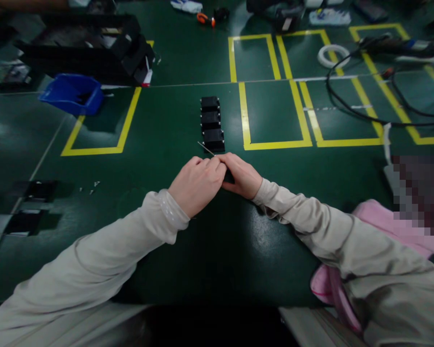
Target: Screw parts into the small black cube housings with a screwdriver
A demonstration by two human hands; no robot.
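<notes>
My left hand (198, 183) is closed in a fist, its fingers curled against my right hand. A thin metal rod (206, 148) sticks out above the knuckles, pointing up and left; I cannot tell which hand grips it. My right hand (243, 176) is bent around a small black part (229, 177), mostly hidden by the fingers. Just beyond the hands, three black blocks with shiny screws at their sides stand in a column: a near one (213, 138), a middle one (210, 119) and a far one (210, 103).
Small screws (94, 185) and black flat pieces (39, 191) lie at left. A blue bin (72, 94) stands by a black rack (90, 53). Yellow tape (278, 145) marks the green table. A cable (332, 91), a white tape roll (333, 56) and pink cloth (394, 224) are at right.
</notes>
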